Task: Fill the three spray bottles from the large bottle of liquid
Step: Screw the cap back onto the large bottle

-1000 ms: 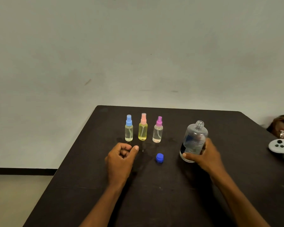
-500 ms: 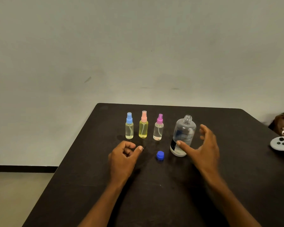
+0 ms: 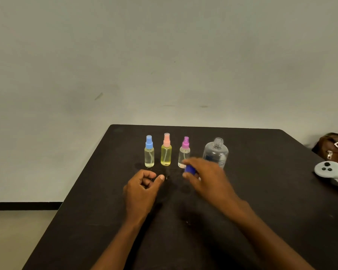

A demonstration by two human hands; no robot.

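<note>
Three small spray bottles stand in a row on the dark table (image 3: pixel 261 191): a blue-capped one (image 3: pixel 149 152), a pink-capped yellow one (image 3: pixel 166 150) and a magenta-capped one (image 3: pixel 184 152), each holding pale liquid. To their right stands the large clear bottle (image 3: pixel 216 152), uncapped and nearly empty. My right hand (image 3: pixel 207 179) pinches the blue cap (image 3: pixel 190 169) just in front of the magenta-capped bottle. My left hand (image 3: pixel 142 189) rests on the table with loosely curled fingers and holds nothing.
A white game controller (image 3: pixel 332 172) lies at the table's right edge. Behind it sits a brown bag (image 3: pixel 332 147). A plain wall rises behind the table, and the floor shows at the lower left.
My right hand let go of the large bottle, which now stands next to the spray bottles, moved left and picked up the blue cap. My left hand stayed put.
</note>
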